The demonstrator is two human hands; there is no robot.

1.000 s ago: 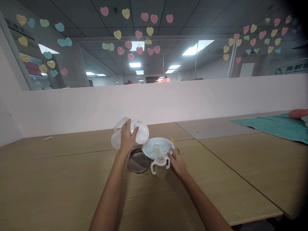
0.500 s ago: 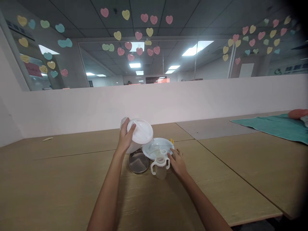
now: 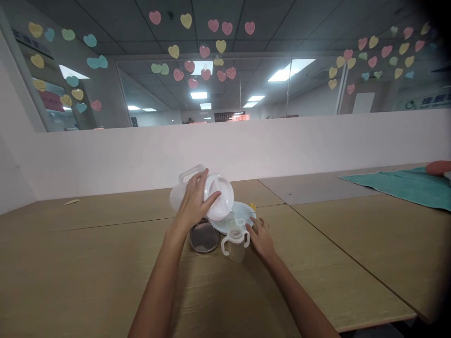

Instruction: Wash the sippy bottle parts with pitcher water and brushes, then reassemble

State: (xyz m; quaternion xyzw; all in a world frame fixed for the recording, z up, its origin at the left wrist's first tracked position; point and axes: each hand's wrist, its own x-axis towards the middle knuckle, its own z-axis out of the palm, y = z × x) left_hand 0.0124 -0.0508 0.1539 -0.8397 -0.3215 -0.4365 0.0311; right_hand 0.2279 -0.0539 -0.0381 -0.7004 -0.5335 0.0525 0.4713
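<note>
My left hand (image 3: 193,199) is closed round a white plastic pitcher (image 3: 177,196), tipped over to the right. Its round white lid (image 3: 225,185) faces me, and its translucent handle sticks up behind my fingers. Beneath it stands a clear baby bottle (image 3: 236,251) with two white side handles and an uncovered mouth. My right hand (image 3: 262,239) rests beside the bottle's right handle, fingers apart, fingertips at the rim of a pale plate (image 3: 248,212). Whether they touch the handle is unclear. A small clear piece (image 3: 240,222) shows at the plate, behind the bottle.
A round metal dish (image 3: 204,238) lies left of the bottle, partly under the pitcher. Something small and yellow (image 3: 252,206) shows behind the plate. At the far right a green cloth (image 3: 394,185) bears a reddish item (image 3: 439,167). A white wall (image 3: 141,159) bounds the table (image 3: 105,277).
My left hand has swung the pitcher right and turned it, so its lid sits nearer the bottle and its handle now shows. My right hand and the bottle look unmoved.
</note>
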